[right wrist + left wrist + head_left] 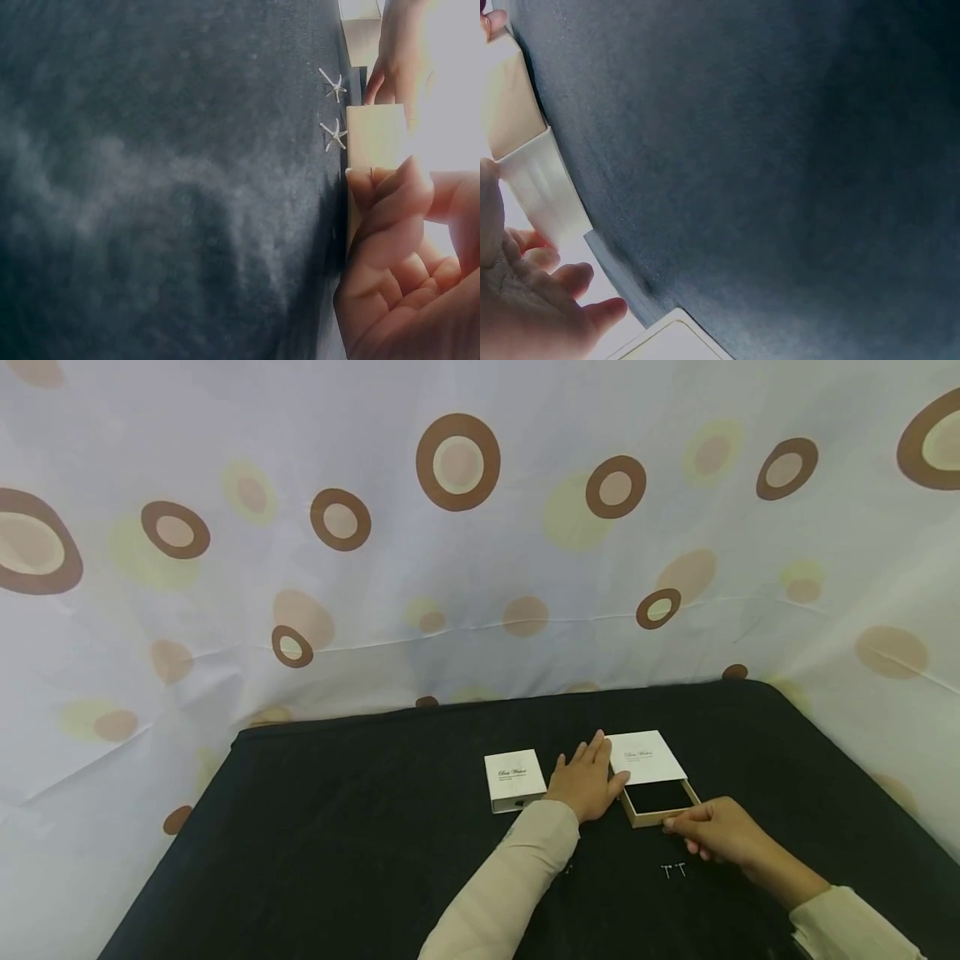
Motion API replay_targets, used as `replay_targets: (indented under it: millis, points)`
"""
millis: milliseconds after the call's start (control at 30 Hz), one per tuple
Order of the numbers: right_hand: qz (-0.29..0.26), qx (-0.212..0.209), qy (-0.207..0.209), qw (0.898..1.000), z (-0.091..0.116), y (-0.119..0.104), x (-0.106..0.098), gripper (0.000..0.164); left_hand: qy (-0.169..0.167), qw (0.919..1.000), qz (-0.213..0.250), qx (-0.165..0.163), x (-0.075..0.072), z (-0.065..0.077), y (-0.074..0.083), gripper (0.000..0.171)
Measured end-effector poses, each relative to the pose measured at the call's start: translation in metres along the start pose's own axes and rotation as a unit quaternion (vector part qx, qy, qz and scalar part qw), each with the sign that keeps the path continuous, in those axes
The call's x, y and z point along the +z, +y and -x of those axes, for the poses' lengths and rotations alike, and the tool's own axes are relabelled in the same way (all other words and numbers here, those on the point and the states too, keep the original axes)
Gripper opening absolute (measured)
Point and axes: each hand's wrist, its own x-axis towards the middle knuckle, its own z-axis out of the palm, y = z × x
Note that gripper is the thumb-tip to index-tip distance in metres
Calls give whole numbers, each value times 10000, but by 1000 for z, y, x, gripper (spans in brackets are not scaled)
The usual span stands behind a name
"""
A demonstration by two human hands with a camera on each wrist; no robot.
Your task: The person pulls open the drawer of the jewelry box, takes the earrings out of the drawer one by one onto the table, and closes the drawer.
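Note:
A white jewelry box sleeve (647, 757) with printed lettering lies at right in the head view. Its tan-edged drawer (651, 819), lined in black, sticks out of the near end. With fingers spread and straight, my left hand (587, 787) rests against the sleeve's left side, thumb at its near corner. My right hand (718, 832) pinches the drawer's front between thumb and fingers; the exact pinch point is partly covered by the fingers in the right wrist view. Close in front lie two silver starfish-shaped stud earrings (334, 136) on the cloth.
A second white box (514, 775), closed and with similar lettering, stands just left of my left hand. Something tiny and shiny (568, 868) shows beside the left sleeve cuff. Black cloth (360, 835) covers the table, and a patterned white curtain (405, 577) hangs behind.

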Motion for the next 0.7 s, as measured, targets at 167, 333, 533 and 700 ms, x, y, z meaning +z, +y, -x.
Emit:
replay_targets:
  millis: [167, 333, 533, 700]
  points:
    - [-63, 40, 46, 10000, 0, 0, 0, 27, -4, 10000, -23, 4, 0, 0, 0, 62]
    - [-58, 71, 71, 9999, -1, 1, 1, 27, -32, 10000, -25, -9, -1, 1, 0, 63]
    - [-83, 63, 44, 9999, -3, 2, 1, 27, -21, 10000, 30, -18, -1, 1, 0, 62]
    - [-106, 43, 47, 9999, -3, 2, 1, 28, -6, 10000, 15, -10, -1, 2, 0, 62]
